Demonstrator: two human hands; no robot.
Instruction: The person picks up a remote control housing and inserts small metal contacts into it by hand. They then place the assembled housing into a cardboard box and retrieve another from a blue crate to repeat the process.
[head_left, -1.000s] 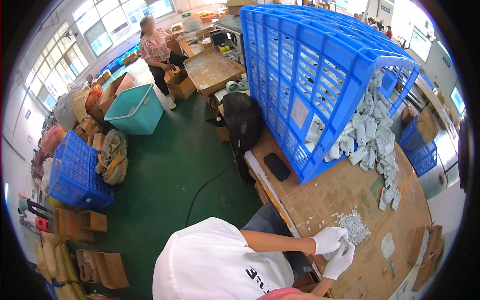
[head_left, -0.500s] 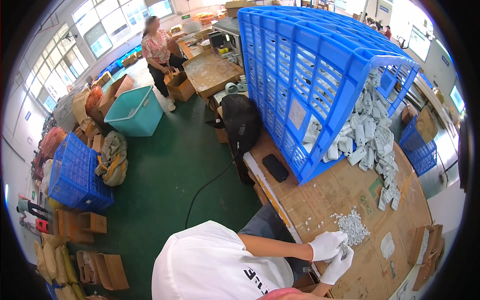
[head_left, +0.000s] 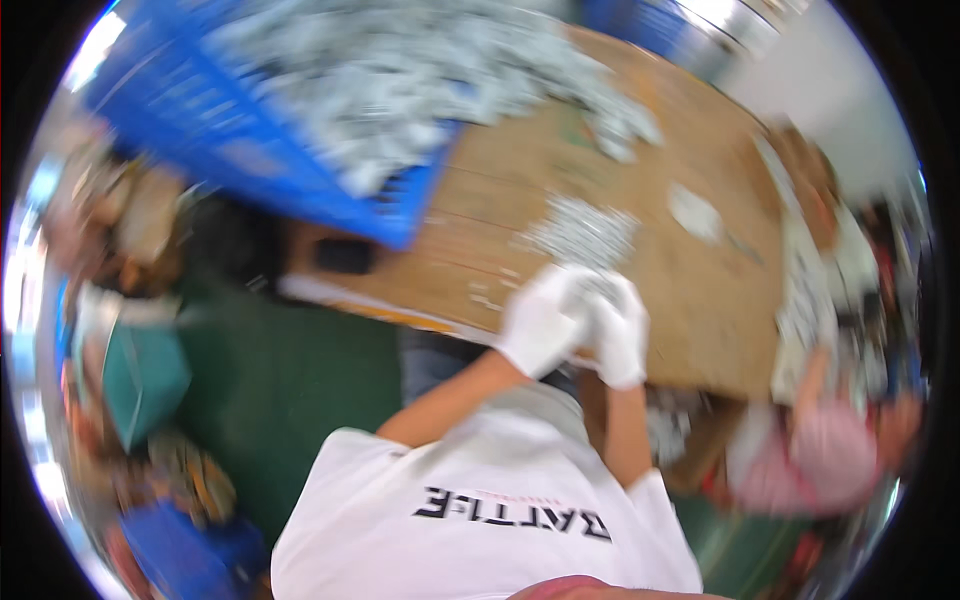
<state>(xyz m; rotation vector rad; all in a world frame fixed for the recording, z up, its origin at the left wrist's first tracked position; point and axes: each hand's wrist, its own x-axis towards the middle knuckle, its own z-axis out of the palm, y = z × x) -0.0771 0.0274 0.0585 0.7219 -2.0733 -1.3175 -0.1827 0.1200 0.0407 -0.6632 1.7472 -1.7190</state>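
Observation:
My left hand (head_left: 545,318) and my right hand (head_left: 622,332), both in white gloves, meet over the near edge of the cardboard-covered table (head_left: 500,200). Their fingers are closed against each other around something small and greyish, too blurred and covered to name. Just beyond the fingertips lies a heap of small pale grey pieces (head_left: 585,230), with a few loose bits scattered to its left. Farther off, many whitish-grey plastic parts (head_left: 400,100) spill out of a blue crate (head_left: 250,145) lying on its side.
A flat whitish scrap (head_left: 695,212) rests right of the heap. Near the crate's corner sits a dark flat object (head_left: 343,256). At the right, a person in pink (head_left: 830,455) is by the table end. A teal bin (head_left: 143,375) stands on the green floor at left.
The view has swung right and down, now facing the table and blurred. The co-worker in pink has come into view at right. My hands stay together by the heap.

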